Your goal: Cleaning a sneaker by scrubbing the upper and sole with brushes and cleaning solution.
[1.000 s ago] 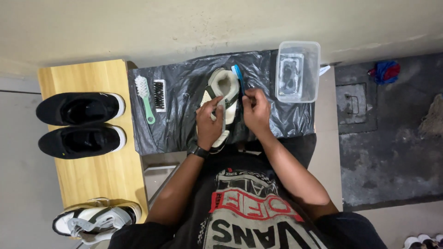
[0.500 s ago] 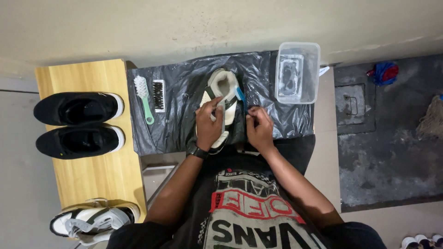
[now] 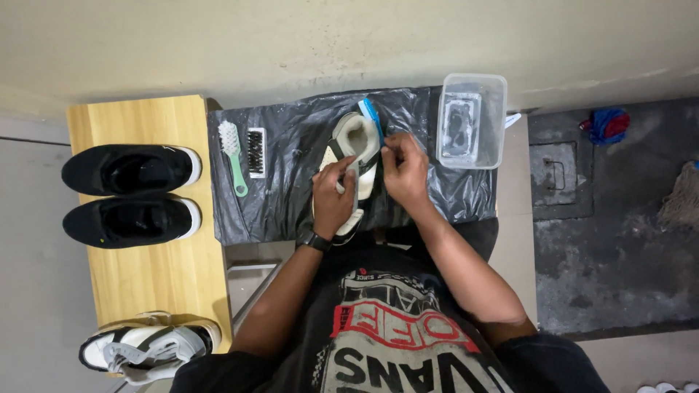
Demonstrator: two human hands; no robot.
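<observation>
A cream and black shoe point(image 3: 354, 142) lies on a black plastic sheet point(image 3: 291, 182) spread over the bench. My left hand point(image 3: 333, 196) grips the shoe's side and tongue area, a dark watch on its wrist. My right hand point(image 3: 404, 171) holds a small blue-handled brush point(image 3: 371, 116) against the shoe's right edge near the opening.
A green-handled brush point(image 3: 233, 156) and a black rectangular brush point(image 3: 255, 152) lie left on the sheet. A clear plastic tub point(image 3: 473, 120) of water stands at the right. Two black shoes point(image 3: 131, 193) rest on the wooden bench point(image 3: 145, 284); a white sneaker point(image 3: 145, 349) sits near its front end.
My right hand slid down beside the shoe with the blue brush, then moved back up to the shoe's upper right edge. The left hand stayed on the shoe.
</observation>
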